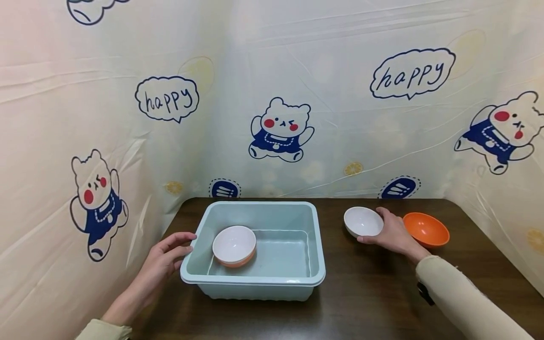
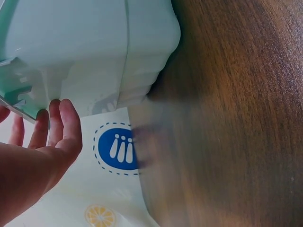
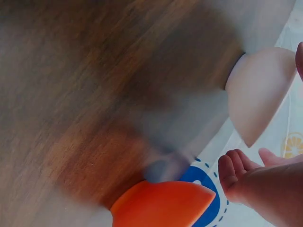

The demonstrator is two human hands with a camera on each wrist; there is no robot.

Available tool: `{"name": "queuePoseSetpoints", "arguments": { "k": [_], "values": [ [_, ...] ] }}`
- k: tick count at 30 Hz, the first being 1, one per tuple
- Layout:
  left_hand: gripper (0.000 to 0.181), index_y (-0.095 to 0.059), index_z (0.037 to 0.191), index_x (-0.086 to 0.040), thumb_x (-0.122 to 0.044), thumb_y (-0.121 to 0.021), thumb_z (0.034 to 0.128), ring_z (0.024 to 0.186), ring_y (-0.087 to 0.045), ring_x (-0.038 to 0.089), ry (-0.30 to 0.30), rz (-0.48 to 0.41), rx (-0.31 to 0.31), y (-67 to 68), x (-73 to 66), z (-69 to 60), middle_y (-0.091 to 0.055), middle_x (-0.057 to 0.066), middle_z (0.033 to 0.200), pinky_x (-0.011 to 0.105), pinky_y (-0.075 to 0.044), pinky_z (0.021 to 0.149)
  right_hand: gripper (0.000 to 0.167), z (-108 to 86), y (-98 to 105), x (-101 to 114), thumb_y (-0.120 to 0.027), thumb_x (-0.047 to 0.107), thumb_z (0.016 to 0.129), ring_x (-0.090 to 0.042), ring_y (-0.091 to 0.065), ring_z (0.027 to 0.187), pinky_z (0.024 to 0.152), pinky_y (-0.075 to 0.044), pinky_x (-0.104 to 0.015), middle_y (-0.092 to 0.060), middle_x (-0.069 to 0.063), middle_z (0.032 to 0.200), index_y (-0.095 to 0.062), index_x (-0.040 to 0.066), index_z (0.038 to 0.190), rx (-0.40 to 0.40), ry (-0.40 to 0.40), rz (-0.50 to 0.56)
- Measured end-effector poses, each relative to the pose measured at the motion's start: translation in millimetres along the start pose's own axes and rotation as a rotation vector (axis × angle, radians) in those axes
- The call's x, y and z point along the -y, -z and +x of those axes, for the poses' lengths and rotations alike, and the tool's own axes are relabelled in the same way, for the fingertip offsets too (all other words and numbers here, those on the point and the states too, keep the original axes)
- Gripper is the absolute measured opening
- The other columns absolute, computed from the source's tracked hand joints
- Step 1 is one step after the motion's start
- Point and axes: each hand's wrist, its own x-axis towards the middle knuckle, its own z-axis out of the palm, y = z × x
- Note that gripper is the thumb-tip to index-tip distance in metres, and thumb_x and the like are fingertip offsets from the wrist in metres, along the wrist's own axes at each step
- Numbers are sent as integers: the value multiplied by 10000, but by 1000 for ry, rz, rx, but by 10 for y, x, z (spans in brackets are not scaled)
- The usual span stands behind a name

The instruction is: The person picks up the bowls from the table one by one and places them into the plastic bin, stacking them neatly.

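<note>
A light blue plastic basin (image 1: 252,279) stands on the table, holding a white bowl (image 1: 234,243) stacked on an orange one. My left hand (image 1: 159,264) touches the basin's left rim with relaxed fingers; in the left wrist view its fingers (image 2: 69,124) lie against the outer wall. To the right, another white bowl (image 1: 363,222) stands upright on the table. My right hand (image 1: 393,233) is spread at its right side, thumb near the front rim and fingers behind. The right wrist view shows the fingers (image 3: 232,170) close to the white bowl (image 3: 260,90); contact is hard to tell.
An orange bowl (image 1: 426,230) stands just right of my right hand, close to the wrist. The dark wooden table (image 1: 361,297) ends at the back against a patterned curtain (image 1: 340,118), which also hangs at both sides.
</note>
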Motion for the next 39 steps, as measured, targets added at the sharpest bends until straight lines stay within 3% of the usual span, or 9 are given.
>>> {"name": "queuePoseSetpoints", "arguments": {
  "k": [15,22,33,39],
  "values": [
    [316,-601,1361,-59,-175,-611,1068,1085,-613,182,4,-3,2,-3,-1,-2,-601,38,1269,323,-579,901,1222,35,-18,-10,-886,577,764,-570,-421,1267,1002,-440,-729,-408,-410,1478,-273,-136,1544,61,-47,18],
    [307,-607,1347,-53,-176,-614,1066,1083,-617,171,-12,-7,4,3,-5,-10,-610,25,1249,313,-577,900,1224,40,-25,-18,-887,557,775,-568,-413,1292,1021,-429,-727,-382,-413,1498,-246,-132,1558,60,-61,40],
    [312,-602,1361,-57,-163,-611,1068,1070,-617,167,10,-6,-2,11,15,7,-602,30,1259,313,-580,894,1248,45,-49,-31,-901,563,749,-574,-416,1280,1016,-432,-725,-386,-418,1490,-253,-153,1541,36,-41,23],
    [316,-603,1345,-37,-173,-627,1061,1058,-634,165,-15,-11,-3,-6,8,-8,-608,39,1240,316,-586,881,1236,39,-77,-59,-914,552,742,-548,-433,1240,1006,-447,-707,-424,-409,1445,-271,-160,1520,42,-32,38]
  ]
}}
